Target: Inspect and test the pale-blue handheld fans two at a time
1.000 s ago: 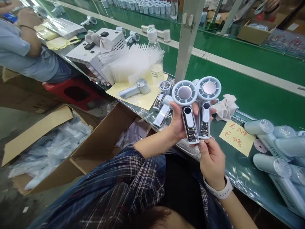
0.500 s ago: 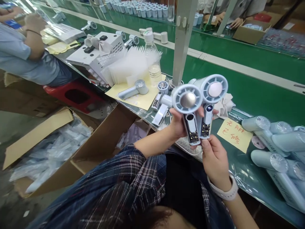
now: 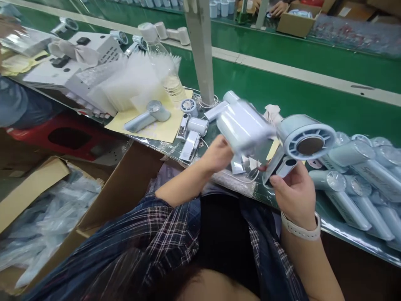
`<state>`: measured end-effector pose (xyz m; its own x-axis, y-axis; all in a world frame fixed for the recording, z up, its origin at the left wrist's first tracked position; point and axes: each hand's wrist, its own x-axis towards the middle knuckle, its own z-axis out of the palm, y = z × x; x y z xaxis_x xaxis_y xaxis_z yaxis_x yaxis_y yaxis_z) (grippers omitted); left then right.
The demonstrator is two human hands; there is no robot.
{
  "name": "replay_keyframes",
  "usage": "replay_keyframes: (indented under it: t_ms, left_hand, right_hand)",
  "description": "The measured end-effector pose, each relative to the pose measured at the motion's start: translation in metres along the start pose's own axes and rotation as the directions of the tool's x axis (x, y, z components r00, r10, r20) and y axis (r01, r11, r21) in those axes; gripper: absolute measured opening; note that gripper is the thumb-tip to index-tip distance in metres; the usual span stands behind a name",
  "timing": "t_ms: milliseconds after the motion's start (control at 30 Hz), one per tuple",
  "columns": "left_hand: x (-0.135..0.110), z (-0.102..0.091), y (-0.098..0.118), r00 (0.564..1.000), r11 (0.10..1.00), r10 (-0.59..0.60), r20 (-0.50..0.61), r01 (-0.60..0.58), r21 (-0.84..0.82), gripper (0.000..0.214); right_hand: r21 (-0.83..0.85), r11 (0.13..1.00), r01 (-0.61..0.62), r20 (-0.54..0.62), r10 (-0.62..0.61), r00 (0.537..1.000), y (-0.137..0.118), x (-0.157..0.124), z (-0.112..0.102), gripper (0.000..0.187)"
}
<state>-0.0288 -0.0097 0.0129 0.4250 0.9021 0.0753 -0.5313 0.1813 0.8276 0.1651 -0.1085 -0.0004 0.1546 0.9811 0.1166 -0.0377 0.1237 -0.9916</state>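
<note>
My left hand (image 3: 217,155) is closed on a pale blue handheld fan (image 3: 242,125), which is smeared by motion and turned so its smooth back shows. In my right hand (image 3: 296,188) is a second handheld fan (image 3: 305,136), its ringed head facing me and tilted, the handle's open front showing a white button plate with a dark display. The two fans are held apart above the bench edge. Below and left of them lie partly open fans (image 3: 192,140) on the bench. Fans wrapped in clear film (image 3: 354,171) are piled beside my right hand.
A wrapped fan (image 3: 148,115) lies on yellow paper (image 3: 163,133), near a plastic bottle (image 3: 171,79) and white foam sleeves (image 3: 125,92). A metal post (image 3: 200,54) rises from the bench. Open cardboard boxes (image 3: 115,184) stand at lower left. A co-worker's hand (image 3: 278,8) shows across the line.
The two fans, held side by side before, are now separated. My left hand has turned its fan over; my right hand now grips the other by its handle. The view has shifted right.
</note>
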Motion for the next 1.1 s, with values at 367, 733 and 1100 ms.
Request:
replay_keyframes:
  t_ms: [367,733,1100]
  left_hand:
    - [-0.011,0.013,-0.014,0.969,0.999,-0.028,0.246,0.019,0.04,0.065]
    - [-0.012,0.011,-0.004,0.945,0.99,-0.079,0.318,0.038,0.134,0.057]
    - [-0.013,0.007,-0.01,0.945,0.996,-0.058,0.322,0.034,0.081,0.057]
  right_hand:
    - [0.196,0.98,-0.032,-0.067,0.045,0.997,-0.01,-0.002,-0.003,0.027]
    - [0.1,0.994,-0.037,-0.002,0.038,0.999,-0.006,0.003,0.005,0.035]
    - [0.164,0.985,-0.06,-0.047,0.068,0.997,-0.008,-0.001,0.008,0.038]
